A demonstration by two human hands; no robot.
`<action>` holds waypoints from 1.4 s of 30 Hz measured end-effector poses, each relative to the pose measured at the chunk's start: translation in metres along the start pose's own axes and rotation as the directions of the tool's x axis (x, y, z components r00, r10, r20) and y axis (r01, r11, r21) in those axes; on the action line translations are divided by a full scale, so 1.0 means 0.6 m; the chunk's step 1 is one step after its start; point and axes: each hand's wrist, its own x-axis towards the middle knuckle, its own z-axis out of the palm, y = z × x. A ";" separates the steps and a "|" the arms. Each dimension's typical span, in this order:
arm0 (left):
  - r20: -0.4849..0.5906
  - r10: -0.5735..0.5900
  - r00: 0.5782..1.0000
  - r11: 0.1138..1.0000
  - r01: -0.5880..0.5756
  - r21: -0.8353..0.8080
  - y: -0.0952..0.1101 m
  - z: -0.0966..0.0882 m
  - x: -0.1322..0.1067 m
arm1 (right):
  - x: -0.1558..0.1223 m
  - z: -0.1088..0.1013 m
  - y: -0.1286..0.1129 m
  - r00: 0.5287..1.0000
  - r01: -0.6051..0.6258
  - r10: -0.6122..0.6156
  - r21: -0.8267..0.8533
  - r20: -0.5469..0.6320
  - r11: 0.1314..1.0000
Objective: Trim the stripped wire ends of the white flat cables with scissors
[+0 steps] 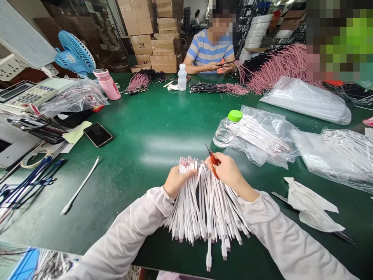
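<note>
My left hand (180, 181) is shut around the top of a thick bundle of white flat cables (206, 206), whose stripped pink-tipped wire ends stick up above my fingers. My right hand (224, 169) holds small orange-handled scissors (214, 163) just over those wire ends, with the blades pointing up and to the left. Both of my sleeves are pale and gathered at the wrists. The cable plugs hang down toward the green table (140, 128).
A water bottle with a green cap (225, 130) and plastic bags of white cables (262, 136) lie to the right. A white cloth (311, 204) covers a tool there. On the left are a phone (98, 134) and a loose white cable (81, 186). A co-worker (208, 54) sits opposite.
</note>
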 end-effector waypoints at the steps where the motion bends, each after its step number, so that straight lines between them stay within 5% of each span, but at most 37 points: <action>1: 0.003 -0.002 1.000 1.000 0.002 -0.007 0.001 0.000 0.000 | 0.000 -0.001 0.000 0.999 0.031 -0.032 -0.043 -0.027 0.999; 13: 0.001 0.060 0.998 0.996 -0.060 0.070 -0.008 0.000 0.006 | -0.008 0.008 -0.010 0.935 0.353 -0.355 -0.101 -0.002 0.930; 24: 0.027 0.075 0.997 0.995 -0.077 0.060 -0.004 0.002 0.002 | -0.003 0.012 -0.008 0.978 0.203 -0.205 -0.058 -0.028 0.977; 35: 0.083 0.090 0.992 0.996 -0.090 -0.001 -0.003 0.004 0.001 | -0.013 0.011 -0.014 0.929 0.367 -0.369 -0.124 0.003 0.922; 42: 0.025 0.063 0.998 0.997 -0.064 0.048 -0.001 0.005 0.001 | -0.011 0.015 -0.007 0.972 0.234 -0.234 -0.003 -0.008 0.972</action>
